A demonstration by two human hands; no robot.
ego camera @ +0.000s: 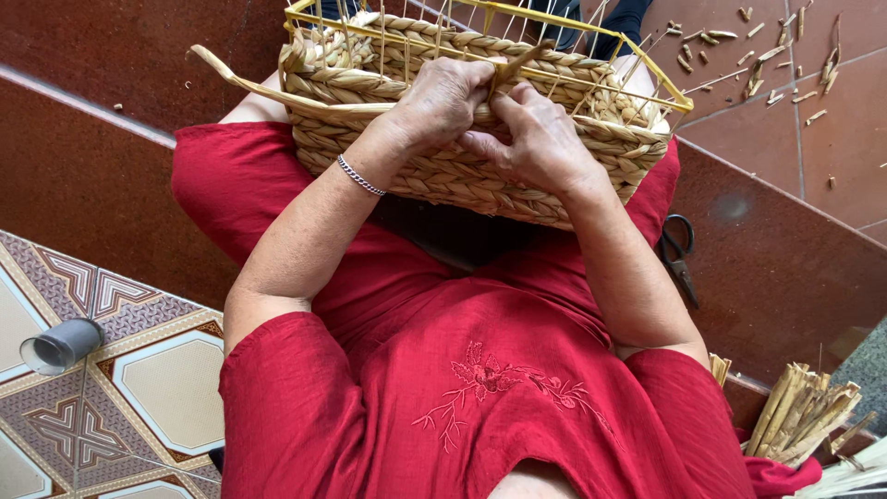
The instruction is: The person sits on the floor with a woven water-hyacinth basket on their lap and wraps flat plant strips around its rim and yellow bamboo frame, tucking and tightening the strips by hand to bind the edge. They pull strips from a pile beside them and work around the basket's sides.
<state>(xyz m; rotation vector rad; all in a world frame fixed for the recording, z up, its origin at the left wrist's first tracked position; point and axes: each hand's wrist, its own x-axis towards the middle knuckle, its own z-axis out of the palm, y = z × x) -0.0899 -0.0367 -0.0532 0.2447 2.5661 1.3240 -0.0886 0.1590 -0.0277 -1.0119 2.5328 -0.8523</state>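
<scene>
— Working left to right: what's there?
— Grey tube (61,345) on patterned floor; left hand (442,100) pressed on the basket (462,176) in the lap, grip curled over the braided rim.
— And the right hand (540,139)?
— Grip pinched on a flat strand (519,63). Mid-weave, seemingly; next calls for tucking it tight. Scissors (677,249) beside.

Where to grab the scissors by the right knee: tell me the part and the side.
Take the scissors by the black loop handles, the end that lies farthest from the person, coming from above. The blades point toward the person, flat on the brown step.
</scene>
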